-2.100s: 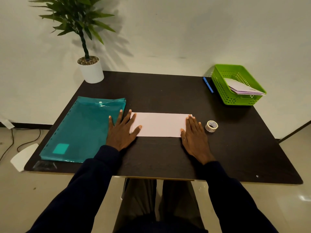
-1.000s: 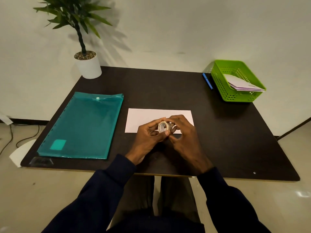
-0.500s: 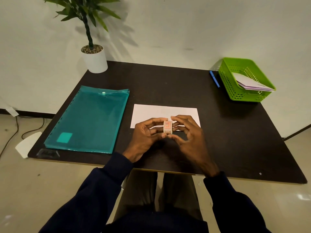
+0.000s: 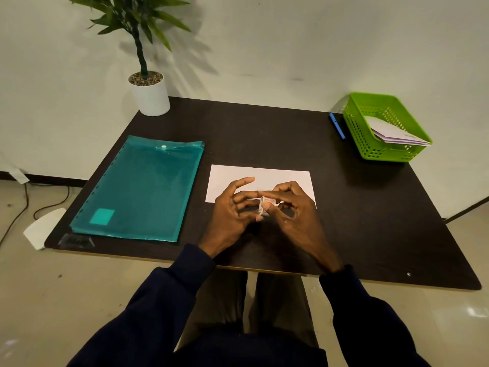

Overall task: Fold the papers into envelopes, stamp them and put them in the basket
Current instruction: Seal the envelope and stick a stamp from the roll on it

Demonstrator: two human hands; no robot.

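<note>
Head view, stamp roll [image 4: 265, 206], print blurred

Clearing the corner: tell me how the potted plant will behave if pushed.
The potted plant probably tips rather than slides: tall leafy stem, narrow white pot. Its pebbles could spill. It stands at the table corner, so it might fall off.

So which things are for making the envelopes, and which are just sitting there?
For the job: folded paper, stamp roll between the left hand and right hand, green basket with finished envelopes inside.
Just lying about: teal plastic folder, blue pen, potted plant.
</note>
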